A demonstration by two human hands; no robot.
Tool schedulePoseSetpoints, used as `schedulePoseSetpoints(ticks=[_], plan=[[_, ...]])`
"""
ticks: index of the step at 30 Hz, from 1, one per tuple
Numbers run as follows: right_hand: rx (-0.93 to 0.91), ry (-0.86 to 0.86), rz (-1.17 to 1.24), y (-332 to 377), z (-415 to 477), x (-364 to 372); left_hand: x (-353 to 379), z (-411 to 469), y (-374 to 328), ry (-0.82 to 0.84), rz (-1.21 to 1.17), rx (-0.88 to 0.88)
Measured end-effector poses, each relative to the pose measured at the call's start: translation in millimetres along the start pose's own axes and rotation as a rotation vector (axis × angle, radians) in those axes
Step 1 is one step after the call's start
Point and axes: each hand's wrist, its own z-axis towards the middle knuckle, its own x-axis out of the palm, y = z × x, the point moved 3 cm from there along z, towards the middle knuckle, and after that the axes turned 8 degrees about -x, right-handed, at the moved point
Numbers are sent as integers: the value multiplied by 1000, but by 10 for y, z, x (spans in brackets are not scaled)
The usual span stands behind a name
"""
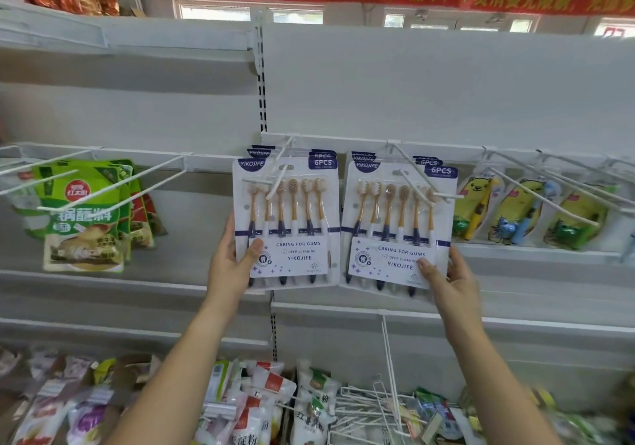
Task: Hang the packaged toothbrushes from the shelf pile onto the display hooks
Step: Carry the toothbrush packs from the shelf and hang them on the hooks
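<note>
Toothbrush packs hung in two stacks side by side on white display hooks (417, 173) at the middle of the shelving. My left hand (233, 262) gripped the front left pack (287, 221) at its lower left edge, thumb pressed on the label. My right hand (450, 276) gripped the front right pack (398, 228) at its lower right corner, thumb on the front too. Green pouches (86, 218) hung further left, and yellow children's brush packs (515, 211) hung to the right.

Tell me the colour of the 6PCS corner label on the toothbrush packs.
The label is dark blue-purple with white lettering; the head view shows it.
</note>
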Motion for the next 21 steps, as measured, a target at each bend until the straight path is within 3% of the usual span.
schedulePoseSetpoints(ticks=[21], plan=[[135,72,-317,-388,547,73,-45,826,323,93,177,-42]])
